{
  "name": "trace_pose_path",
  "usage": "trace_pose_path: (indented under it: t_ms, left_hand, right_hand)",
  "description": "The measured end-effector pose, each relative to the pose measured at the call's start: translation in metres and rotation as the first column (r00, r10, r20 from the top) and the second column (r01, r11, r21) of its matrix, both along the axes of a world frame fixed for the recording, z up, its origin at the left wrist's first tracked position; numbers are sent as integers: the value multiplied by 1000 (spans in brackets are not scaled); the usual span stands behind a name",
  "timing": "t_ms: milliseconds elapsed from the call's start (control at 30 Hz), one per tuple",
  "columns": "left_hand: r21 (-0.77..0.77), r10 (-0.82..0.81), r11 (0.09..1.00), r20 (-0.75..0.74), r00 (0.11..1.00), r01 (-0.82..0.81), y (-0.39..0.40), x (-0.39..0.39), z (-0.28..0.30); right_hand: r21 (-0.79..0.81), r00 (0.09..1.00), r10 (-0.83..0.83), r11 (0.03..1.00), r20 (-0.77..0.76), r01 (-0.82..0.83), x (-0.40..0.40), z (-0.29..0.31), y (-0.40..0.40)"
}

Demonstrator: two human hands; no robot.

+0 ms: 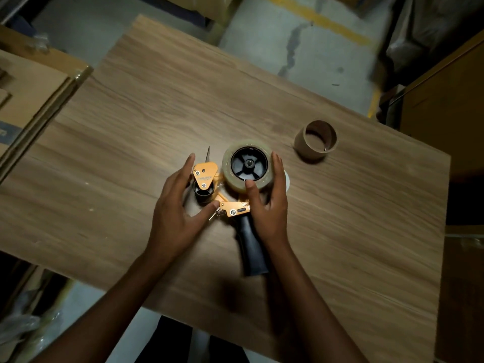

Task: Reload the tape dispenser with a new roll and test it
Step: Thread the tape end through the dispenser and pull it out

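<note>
An orange tape dispenser [233, 206] with a black handle lies on its side in the middle of the wooden table [340, 231]. A roll of clear tape [227, 163] sits on the dispenser's black hub. My right hand [269, 203] wraps around the roll, thumb on its near edge and fingers along its right side. My left hand [178, 205] cups the dispenser's front end beside the black roller, fingers spread, with the thumb tip touching the orange frame. An empty brown cardboard core [315, 140] stands on the table to the right, apart from both hands.
Flat cardboard boxes [28, 95] lie stacked at the left edge of the table. More brown boxes [445, 106] stand at the right. Grey concrete floor with a yellow line [314, 17] lies beyond the table's far edge.
</note>
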State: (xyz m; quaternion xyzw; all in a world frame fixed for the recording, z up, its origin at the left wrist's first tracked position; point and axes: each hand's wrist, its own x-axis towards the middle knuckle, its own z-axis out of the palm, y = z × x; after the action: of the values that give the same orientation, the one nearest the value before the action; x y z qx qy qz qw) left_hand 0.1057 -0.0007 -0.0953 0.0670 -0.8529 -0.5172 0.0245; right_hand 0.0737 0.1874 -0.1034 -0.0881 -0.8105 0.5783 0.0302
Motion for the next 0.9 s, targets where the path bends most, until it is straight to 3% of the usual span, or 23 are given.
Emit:
trace_pose_path:
  t_ms: [100, 200, 433, 533, 633, 700, 767, 833, 900]
  left_hand:
    - [36, 182, 982, 52, 982, -184, 9, 12, -1]
    - [95, 253, 960, 98, 962, -262, 15, 17, -1]
    - [132, 244, 959, 56, 968, -249, 14, 11, 7]
    - [113, 183, 976, 41, 982, -186, -1, 11, 3]
    - [115, 147, 981, 67, 987, -155, -13, 12, -2]
    - [171, 142, 972, 127, 982, -162, -17, 9, -1]
    - [181, 135, 970, 152, 979, -162, -23, 4, -4]
    - [173, 108, 975, 185, 977, -140, -30, -1, -5]
    - [168, 54, 982, 204, 978, -89, -35, -4, -6]
  right_hand:
    - [-13, 999, -35, 999, 2, 35, 2, -2, -1]
    - [-15, 998, -68, 998, -10, 67, 4, -5, -4]
    - [21, 993, -113, 993, 35, 113, 12, 9, -6]
    - [155, 967, -199, 972, 156, 176, 27, 26, -6]
    - [174, 882, -208, 974, 422, 146, 44, 43, -6]
    - [-22, 770, -71, 994, 634, 111, 48, 48, -4]
    - [-374, 636, 209, 917, 743, 135, 51, 49, -3]
    - [-589, 563, 416, 791, 714, 163, 51, 44, -2]
    - [-711, 555, 528, 681, 642, 175, 50, 35, -5]
